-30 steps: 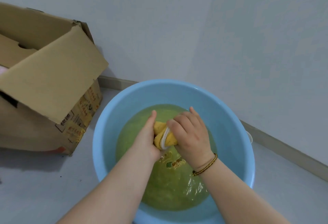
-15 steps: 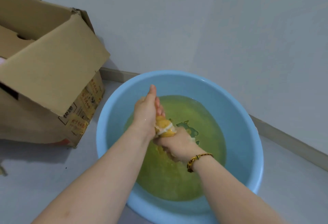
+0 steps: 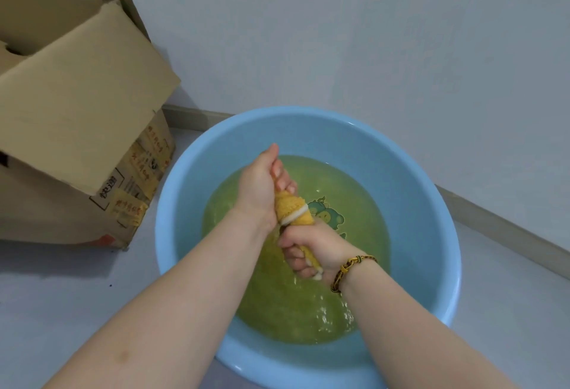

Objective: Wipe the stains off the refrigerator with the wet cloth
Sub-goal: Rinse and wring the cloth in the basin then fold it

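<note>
Pale grey floor [image 3: 61,280] meets a plain white wall [image 3: 370,33], and beneath both hands sits a round, smooth blue plastic basin [image 3: 425,203] of cloudy yellow-green water [image 3: 293,311]. The left hand [image 3: 257,191] clenches the upper end, and the right hand [image 3: 311,245] just below it the lower end, of a twisted, nubbly yellow wet cloth [image 3: 291,208] with a white edge, held above the water. Well left of the left hand stands an open, creased cardboard box [image 3: 77,95].

Head view — steeply down, close over basin [image 3: 431,191]
</note>
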Available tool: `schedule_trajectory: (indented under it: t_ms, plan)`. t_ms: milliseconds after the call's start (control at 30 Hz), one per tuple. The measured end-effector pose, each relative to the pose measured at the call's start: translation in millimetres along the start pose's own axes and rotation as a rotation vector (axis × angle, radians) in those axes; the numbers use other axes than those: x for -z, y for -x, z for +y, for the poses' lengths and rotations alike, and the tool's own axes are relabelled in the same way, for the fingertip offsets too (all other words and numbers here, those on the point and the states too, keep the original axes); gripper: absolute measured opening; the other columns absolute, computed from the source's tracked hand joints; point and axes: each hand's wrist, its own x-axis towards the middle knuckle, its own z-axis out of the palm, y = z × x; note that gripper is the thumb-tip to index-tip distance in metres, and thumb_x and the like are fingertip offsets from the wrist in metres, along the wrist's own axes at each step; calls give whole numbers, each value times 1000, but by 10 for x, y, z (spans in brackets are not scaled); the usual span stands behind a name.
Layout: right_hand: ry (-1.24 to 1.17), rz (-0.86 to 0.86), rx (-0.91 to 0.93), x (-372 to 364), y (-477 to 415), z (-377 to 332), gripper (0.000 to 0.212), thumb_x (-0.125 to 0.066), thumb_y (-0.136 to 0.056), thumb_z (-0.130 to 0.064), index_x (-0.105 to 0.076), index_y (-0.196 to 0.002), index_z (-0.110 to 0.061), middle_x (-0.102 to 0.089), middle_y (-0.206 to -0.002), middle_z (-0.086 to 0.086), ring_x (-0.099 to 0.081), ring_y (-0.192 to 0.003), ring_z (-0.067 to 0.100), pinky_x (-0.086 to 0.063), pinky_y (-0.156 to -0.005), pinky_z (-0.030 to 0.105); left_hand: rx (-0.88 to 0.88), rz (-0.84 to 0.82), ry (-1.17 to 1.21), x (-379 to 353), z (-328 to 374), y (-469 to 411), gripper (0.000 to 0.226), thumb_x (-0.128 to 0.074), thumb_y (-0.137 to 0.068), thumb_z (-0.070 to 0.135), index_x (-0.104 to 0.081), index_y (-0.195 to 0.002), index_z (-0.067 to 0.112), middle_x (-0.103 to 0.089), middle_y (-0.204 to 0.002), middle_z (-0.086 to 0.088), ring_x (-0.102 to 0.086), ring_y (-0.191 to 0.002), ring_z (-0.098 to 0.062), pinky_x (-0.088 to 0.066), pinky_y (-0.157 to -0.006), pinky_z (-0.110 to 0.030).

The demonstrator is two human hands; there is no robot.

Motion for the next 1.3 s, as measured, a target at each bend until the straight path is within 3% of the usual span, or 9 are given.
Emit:
schedule_trajectory:
  t_ms: [200,300,400,567,667,767,900,1033,1300]
  plan:
    - [-15,66,45,46,13,-55,35,-48,-82,3,-38,-51,-9,-37,-34,-2,-31,-25,6,-20,-30,9,6,-43,-97,-86,19,-17,33,-47,-90,29,-45,-59,17,-47,-42,4,-45,-40,-9,-39,-44,-17]
    - [-59,208,103,133,125,-383,31,-51,-81,1,-42,-53,-10,-40,-37,-1,-34,-28,10,-23,-31,11,-25,-64,-75,-269,205,160,3,-50,-89,16,-52,-89,15,-57,-73,0,-55,-68,-10,-47,-67,-23]
    - [12,344,138,103,509,-917,28,-55,-83,-4,-45,-59,-12,-43,-37,-3,-38,-31,11,-27,-36,14,59,-77,-186,-588,670,495,29,-49,-90,14,-50,-119,15,-62,-94,4,-57,-88,-9,-42,-84,-23]
    - [195,256,246,-61,1140,-1433,21,-63,-79,-6,-54,-94,-18,-55,-76,-1,-54,-69,14,-47,-63,28,1,-39,-388,-1081,1273,958,17,-46,-93,18,-55,-79,22,-60,-79,10,-56,-79,-6,-44,-68,-17]
    - [258,84,191,-9,1790,-1944,80,-71,-63,-30,-36,-135,-22,-56,-120,-4,-55,-106,9,-49,-90,30,-32,-63,-439,-1593,1835,1343,17,-46,-92,10,-55,-79,17,-60,-79,-1,-56,-75,-13,-45,-72,-25]
    - [74,132,260,91,2555,-2557,84,-65,-62,-43,-33,-139,-30,-44,-139,-11,-46,-122,5,-38,-102,27,-27,-192,-573,-2086,2366,1753,16,-46,-92,8,-58,-88,17,-62,-84,-3,-58,-84,-21,-46,-82,-33]
    - [5,242,433,125,3409,-3262,23,-62,-85,-17,-60,-103,-30,-68,-103,-10,-63,-97,5,-50,-85,22,-55,-361,-766,-2705,2891,2294,17,-48,-91,10,-53,-86,24,-58,-83,4,-54,-79,-9,-43,-78,-23]
    - [116,355,552,92,4141,-3781,26,-59,-84,3,-60,-86,-23,-65,-75,-9,-62,-69,4,-52,-69,21,-247,-360,-878,-3332,3304,2747,21,-52,-89,8,-53,-79,27,-56,-77,6,-51,-74,-9,-41,-64,-18]
    - [134,495,693,128,5049,-4112,14,-57,-86,-3,-56,-77,-14,-59,-74,1,-58,-75,16,-53,-78,34,-375,-339,-699,-4101,3536,3412,28,-63,-82,8,-51,-99,26,-58,-85,7,-56,-77,-4,-45,-54,-9]
